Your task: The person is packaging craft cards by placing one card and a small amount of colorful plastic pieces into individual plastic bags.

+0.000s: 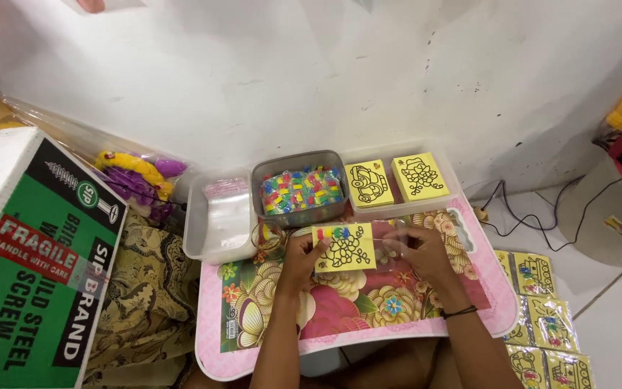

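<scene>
My left hand (300,256) and my right hand (420,251) hold a yellow card (345,248) with a black outline drawing and a small strip of coloured packets along its top, inside a clear plastic sleeve. The left hand grips the card's left edge. The right hand pinches the clear sleeve at the card's right. Both hover over a pink floral lap table (368,302). Just behind the card stands a grey tub (298,189) of small coloured packets.
A clear tray (219,216) of plastic sleeves sits left of the tub; a tray (397,180) of yellow outline cards sits right. Packed yellow cards (545,317) lie on the floor at right. A green and white cardboard box (34,259) stands left. Cables trail along the wall.
</scene>
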